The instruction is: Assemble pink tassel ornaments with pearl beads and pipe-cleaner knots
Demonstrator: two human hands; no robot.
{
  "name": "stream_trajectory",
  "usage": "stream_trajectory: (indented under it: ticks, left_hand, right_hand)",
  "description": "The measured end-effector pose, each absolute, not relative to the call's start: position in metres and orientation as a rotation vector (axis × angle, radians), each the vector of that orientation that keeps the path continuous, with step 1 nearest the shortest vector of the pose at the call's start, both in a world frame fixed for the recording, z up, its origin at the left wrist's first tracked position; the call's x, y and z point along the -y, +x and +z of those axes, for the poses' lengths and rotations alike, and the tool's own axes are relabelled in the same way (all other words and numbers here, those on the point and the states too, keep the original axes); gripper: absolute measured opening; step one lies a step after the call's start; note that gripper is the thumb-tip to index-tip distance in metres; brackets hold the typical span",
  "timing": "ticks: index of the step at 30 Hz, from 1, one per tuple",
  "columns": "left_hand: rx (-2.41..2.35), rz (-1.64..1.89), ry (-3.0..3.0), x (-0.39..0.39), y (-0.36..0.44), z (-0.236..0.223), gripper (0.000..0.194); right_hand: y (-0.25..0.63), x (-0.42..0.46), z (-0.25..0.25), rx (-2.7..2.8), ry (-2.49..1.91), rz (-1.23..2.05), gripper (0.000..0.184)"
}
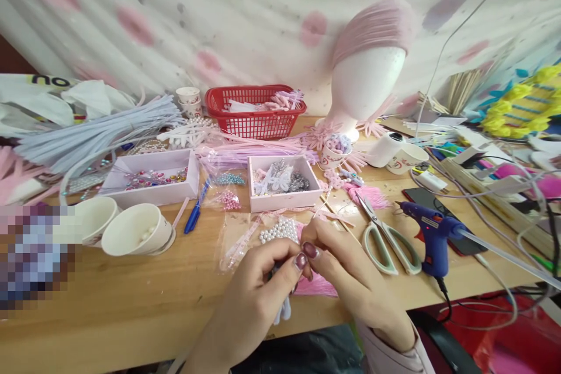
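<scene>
My left hand [258, 289] and my right hand [350, 272] meet at the near middle of the wooden table [131, 298], fingertips pinched together over a pink tasselled piece [318, 286]. What exactly sits between the fingertips is too small to name. A white bit [283, 308] hangs below my left hand. Just beyond the hands lies a cluster of white pearl beads [278, 231] on a clear bag.
Green-handled scissors [388, 236] and a blue glue gun [432, 234] lie right of my hands. Two pink trays [151, 178] [283, 184], a red basket [254, 111], tipped paper cups [135, 231], a foam head [366, 79] with pink strips, and bundled pipe cleaners [92, 131] fill the back.
</scene>
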State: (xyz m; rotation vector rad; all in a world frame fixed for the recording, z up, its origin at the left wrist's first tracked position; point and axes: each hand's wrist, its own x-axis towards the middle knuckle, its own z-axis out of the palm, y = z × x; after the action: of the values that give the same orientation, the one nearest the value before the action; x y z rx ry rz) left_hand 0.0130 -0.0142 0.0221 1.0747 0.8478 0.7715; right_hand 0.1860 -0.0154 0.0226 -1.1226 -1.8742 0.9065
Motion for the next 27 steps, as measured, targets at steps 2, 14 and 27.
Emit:
stream_trajectory:
  ticks: [2,14,27]
  left_hand:
    - [-0.913,0.749,1.151,0.014,0.008,0.024,0.034]
    - [-1.226,0.82,1.266,0.022,0.01,0.008,0.041]
    - [-1.453,1.313,2.405,0.025,0.027,-0.019,0.022]
  right_hand:
    - [0.19,0.015,0.025,1.998,-1.165,0.834,0.02]
    - [0.184,0.026,0.007,2.203,-1.303,0.441,0.016]
    - [0.166,0.029,-0.023,1.841,-1.213,-0.04,0.021]
